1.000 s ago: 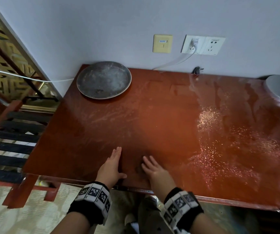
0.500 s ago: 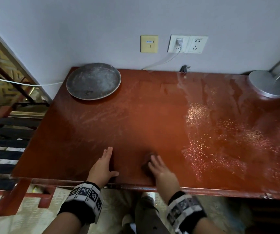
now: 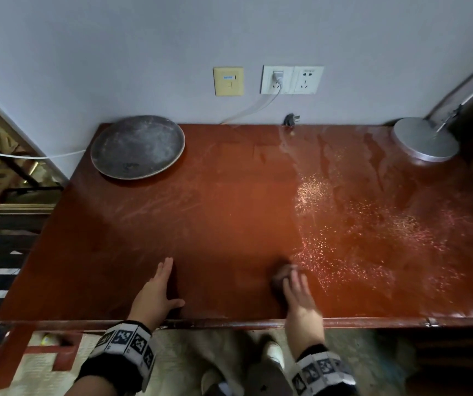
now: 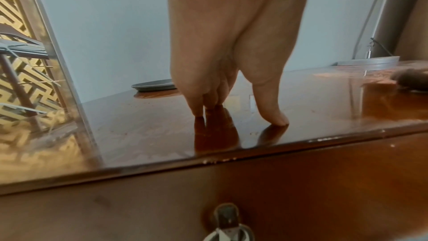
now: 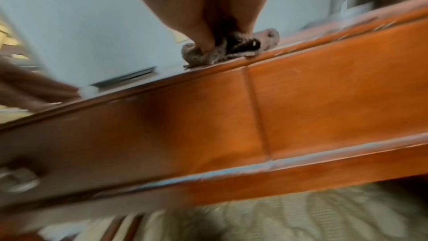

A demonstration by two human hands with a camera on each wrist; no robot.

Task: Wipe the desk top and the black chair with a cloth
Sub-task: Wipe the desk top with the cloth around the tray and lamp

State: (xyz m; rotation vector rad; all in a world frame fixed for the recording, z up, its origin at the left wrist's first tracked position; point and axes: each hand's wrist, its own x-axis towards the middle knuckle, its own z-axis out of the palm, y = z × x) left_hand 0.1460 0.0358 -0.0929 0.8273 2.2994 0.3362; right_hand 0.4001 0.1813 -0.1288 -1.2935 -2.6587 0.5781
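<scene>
The red-brown desk top fills the head view, with pale dust streaks on its left half. My right hand presses a small dark crumpled cloth onto the desk near the front edge, fingers stretched over it. In the right wrist view the cloth is bunched under the right hand. My left hand rests flat on the desk further left, holding nothing. The left wrist view shows the left hand touching the glossy top with its fingertips. The black chair is not in view.
A dusty grey plate sits at the back left and a round silver lamp base at the back right. Glittering specks cover the right half. Wall sockets and a loose plug are behind. A drawer pull hangs below.
My right hand has slid the cloth to the right along the front of the desk, toward the speckled area. The left hand has stayed planted in place.
</scene>
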